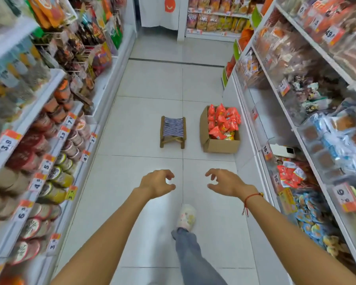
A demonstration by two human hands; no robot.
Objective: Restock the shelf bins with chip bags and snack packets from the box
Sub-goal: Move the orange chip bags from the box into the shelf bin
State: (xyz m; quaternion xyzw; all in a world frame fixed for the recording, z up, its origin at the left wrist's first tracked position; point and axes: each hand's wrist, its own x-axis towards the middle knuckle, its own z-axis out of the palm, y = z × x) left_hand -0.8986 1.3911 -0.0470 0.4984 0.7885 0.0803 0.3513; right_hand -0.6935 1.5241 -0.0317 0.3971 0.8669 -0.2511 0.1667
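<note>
Restocking looks barely begun, in my judgement: your left hand [157,183] and right hand [224,182] are both out in front of you with fingers loosely curled and apart, holding nothing. The box [221,144] sits on the floor well beyond your fingertips, nearer your right hand's side, hard against the base of the right-hand shelf [296,128]. It is still heaped with red chip bags [222,120], with a few yellow packets [229,136] at its near edge, so nearly all of the work seems left. A small woven stool [173,131] stands just beside the box, ahead of your left fingers. To the right of your right fingers, the shelf bins [292,177] already hold some red and blue packets. Print on the bags is too small to read and no brand is legible. Price tags do show figures: 3.9, 5 and 6.5 on the left shelf [56,79], 49, 16 and 6 on the right.
</note>
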